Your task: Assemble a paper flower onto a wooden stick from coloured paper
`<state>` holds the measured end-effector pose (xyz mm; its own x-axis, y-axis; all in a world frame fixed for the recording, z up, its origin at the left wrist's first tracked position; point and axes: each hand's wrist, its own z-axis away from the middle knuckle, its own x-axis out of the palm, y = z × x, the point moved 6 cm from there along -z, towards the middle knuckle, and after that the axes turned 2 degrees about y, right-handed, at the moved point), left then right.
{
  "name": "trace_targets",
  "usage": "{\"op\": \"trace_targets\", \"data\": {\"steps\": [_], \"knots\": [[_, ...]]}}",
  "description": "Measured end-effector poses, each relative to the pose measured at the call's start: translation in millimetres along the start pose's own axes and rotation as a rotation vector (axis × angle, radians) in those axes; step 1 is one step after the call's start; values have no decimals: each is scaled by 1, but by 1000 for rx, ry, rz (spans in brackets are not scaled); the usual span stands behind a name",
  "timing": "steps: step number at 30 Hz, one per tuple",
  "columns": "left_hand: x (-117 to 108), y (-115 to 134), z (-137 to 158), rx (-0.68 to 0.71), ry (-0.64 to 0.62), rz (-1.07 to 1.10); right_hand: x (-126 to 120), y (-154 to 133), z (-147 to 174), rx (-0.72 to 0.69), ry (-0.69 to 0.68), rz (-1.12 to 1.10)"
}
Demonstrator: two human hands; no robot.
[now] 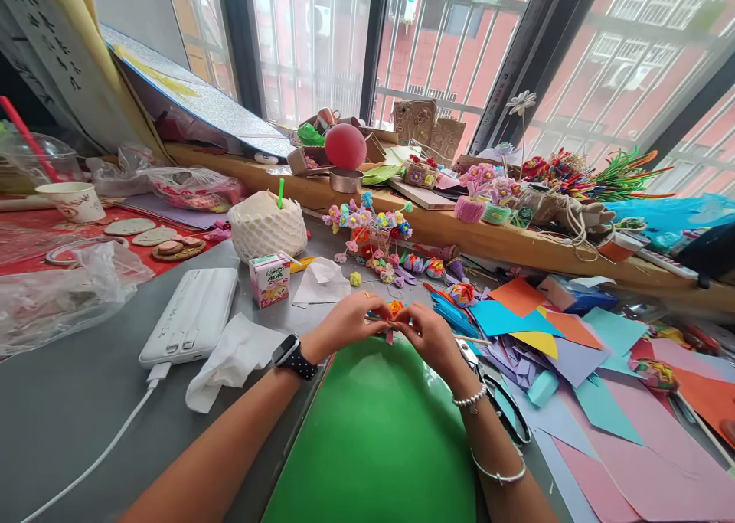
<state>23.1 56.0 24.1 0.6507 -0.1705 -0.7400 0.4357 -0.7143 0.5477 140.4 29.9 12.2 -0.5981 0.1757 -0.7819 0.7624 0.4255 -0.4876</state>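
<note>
Pinching fingers: your left hand [353, 324] and right hand [425, 335] meet at the centre of the frame, thumb and forefinger of each pressed together on a small pink strip [390, 338].
Pink strip: at frame centre, its lower end hanging below your fingertips; the rest is hidden by them.
Orange piece [396, 308]: just above your fingertips; you cannot tell from here whether it is joined to the strip.
Green surface [373, 431]: glossy, filling the lower centre between your forearms.
Grey table [80, 431]: running across the lower left, with a white power bank [192, 312], its cable plugged in, and a crumpled tissue [235, 362] near your watch.
Drinks: a small pink carton [269, 284] left of centre, in front of a netted coconut [267, 228] with a green straw.
Red covering [28, 240]: at the left edge, bearing a paper cup [74, 205].
Coloured sheets [660, 431]: overlapping across the lower right; black-handled scissors [505, 404] lie beside your right forearm.
Wooden ledge [413, 209]: crossing the upper middle, crowded with craft flowers [482, 182] and a red ball [345, 146].
Windows [313, 48]: along the top, dark-framed, with pale bars and a pink building outside.
</note>
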Motion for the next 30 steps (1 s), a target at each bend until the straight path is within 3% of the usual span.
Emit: {"op": "trace_targets", "data": {"steps": [8, 16, 23, 30], "knots": [[2, 1, 1, 21, -20, -53, 0, -2, -1, 1, -29, -18], [3, 1, 0, -13, 18, -215, 0, -4, 1, 22, 39, 16], [6, 7, 0, 19, 50, -287, -1, 7, 1, 149, 93, -61], [8, 8, 2, 60, 101, -366, 3, 14, 1, 252, 43, -162]]}}
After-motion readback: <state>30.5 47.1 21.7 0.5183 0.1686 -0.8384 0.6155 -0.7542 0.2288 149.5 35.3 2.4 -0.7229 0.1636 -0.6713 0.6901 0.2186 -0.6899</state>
